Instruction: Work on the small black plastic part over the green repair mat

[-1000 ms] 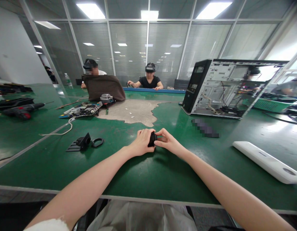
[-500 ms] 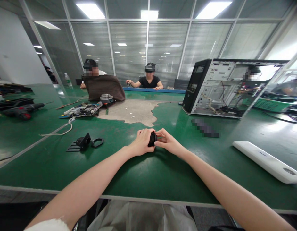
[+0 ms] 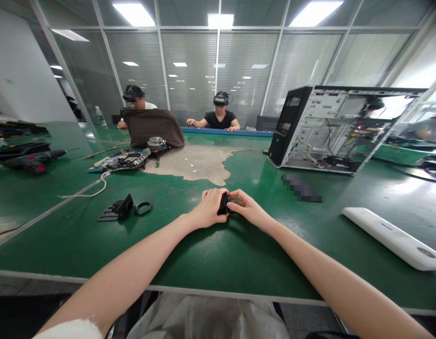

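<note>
A small black cylindrical part (image 3: 223, 204) is held between my two hands, just above the green table. My left hand (image 3: 208, 207) wraps round it from the left. From the right, the fingertips and thumb of my right hand (image 3: 246, 207) close on its right end. Its exact kind is hard to make out, as fingers cover much of it. To the left on the table lie a black bracket with a round socket and slotted base (image 3: 119, 208) and a black ring (image 3: 143, 208).
An open computer case (image 3: 330, 132) stands at the right, with a long white device (image 3: 392, 238) nearer me. Circuit boards (image 3: 122, 161) and a brown cloth-like cover (image 3: 152, 128) lie back left. A power drill (image 3: 34, 161) is far left. Two people (image 3: 220, 117) sit across the table.
My right thumb and fingers have shifted slightly on the black part's right end. My left hand keeps its hold. Across the table, a person's raised hand has lowered a little.
</note>
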`<control>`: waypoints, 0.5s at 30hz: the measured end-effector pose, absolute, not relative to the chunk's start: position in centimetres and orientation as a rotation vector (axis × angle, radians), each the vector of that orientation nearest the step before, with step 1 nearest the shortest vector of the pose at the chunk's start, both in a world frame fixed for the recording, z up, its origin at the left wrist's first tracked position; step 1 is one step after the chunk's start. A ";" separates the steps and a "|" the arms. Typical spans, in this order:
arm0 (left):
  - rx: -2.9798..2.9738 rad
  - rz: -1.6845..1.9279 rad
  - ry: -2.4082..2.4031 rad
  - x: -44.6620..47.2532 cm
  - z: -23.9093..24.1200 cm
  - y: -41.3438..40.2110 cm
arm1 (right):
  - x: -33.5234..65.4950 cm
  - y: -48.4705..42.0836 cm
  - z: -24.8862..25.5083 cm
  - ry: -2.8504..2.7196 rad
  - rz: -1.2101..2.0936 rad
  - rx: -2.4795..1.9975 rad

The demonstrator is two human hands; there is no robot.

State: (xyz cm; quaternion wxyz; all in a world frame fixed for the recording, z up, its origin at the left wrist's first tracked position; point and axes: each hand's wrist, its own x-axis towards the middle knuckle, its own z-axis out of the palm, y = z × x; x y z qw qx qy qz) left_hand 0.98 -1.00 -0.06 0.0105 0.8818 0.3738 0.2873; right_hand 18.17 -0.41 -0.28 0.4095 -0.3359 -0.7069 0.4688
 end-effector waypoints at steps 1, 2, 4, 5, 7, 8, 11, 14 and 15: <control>2.752 0.896 1.168 1.0 -0.1 -1.0 | 18.2 -0.5 -0.2 -1.800 1.200 -0.807; 2.751 0.894 1.171 0.9 -0.1 -1.0 | 18.3 -0.6 -0.1 -1.816 1.220 -0.770; 2.749 0.888 1.173 0.9 -0.1 -1.0 | 18.4 -0.8 0.2 -1.824 1.244 -0.733; 2.748 0.889 1.172 0.9 -0.1 -1.0 | 18.3 -1.0 0.3 -1.814 1.250 -0.737; 2.747 0.892 1.168 0.9 -0.1 -1.0 | 18.2 -1.1 0.4 -1.782 1.241 -0.767; 2.747 0.894 1.167 1.0 -0.1 -1.0 | 18.1 -1.1 0.4 -1.768 1.229 -0.782; 2.742 0.892 1.172 1.0 -0.2 -0.9 | 17.9 -0.9 0.2 -1.748 1.201 -0.811; 2.743 0.897 1.181 1.0 -0.2 -0.8 | 17.9 -0.6 -0.2 -1.734 1.211 -0.863; 2.746 0.899 1.182 1.0 -0.3 -0.8 | 17.9 -0.5 -0.2 -1.734 1.216 -0.875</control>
